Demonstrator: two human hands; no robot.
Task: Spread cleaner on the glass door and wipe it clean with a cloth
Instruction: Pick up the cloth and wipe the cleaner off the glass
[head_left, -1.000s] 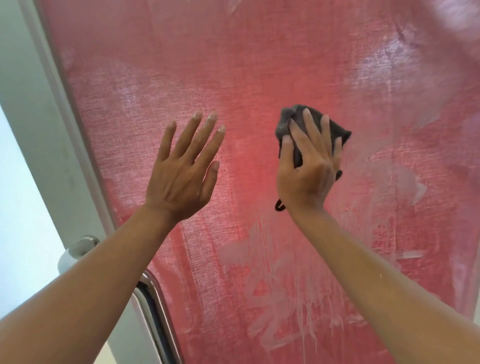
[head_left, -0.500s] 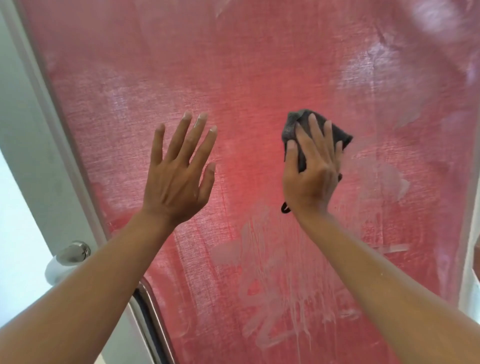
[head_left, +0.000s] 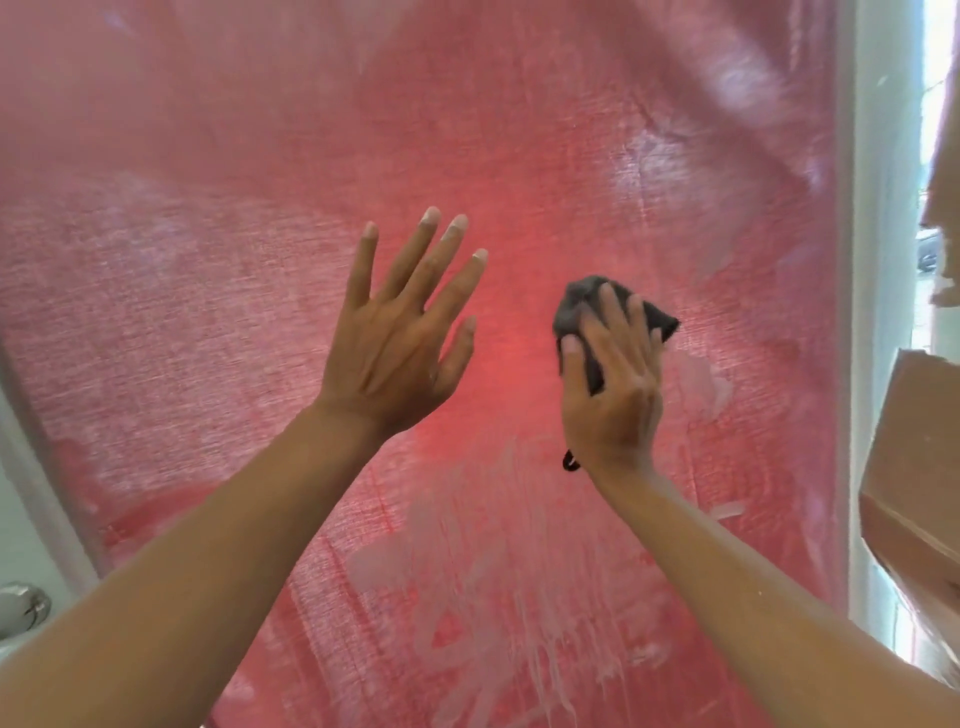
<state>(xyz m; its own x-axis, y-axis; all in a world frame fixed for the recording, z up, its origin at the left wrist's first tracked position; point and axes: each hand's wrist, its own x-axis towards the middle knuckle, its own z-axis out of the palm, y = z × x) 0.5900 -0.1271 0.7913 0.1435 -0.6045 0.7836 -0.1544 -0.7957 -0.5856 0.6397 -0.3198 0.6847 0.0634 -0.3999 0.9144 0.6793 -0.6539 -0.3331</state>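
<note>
Item, as we see it: right hand (head_left: 613, 395) pressing the dark cloth (head_left: 576, 306) flat to the glass door (head_left: 260, 234), grip spread over it; left hand (head_left: 400, 338) open, holding nothing; unwiped cleaner streaks (head_left: 493, 597) lie directly below the cloth, nearer our right hand.

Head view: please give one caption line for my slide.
Right hand presses a dark cloth on the cleaner-streaked glass door; left hand open beside it.
</note>
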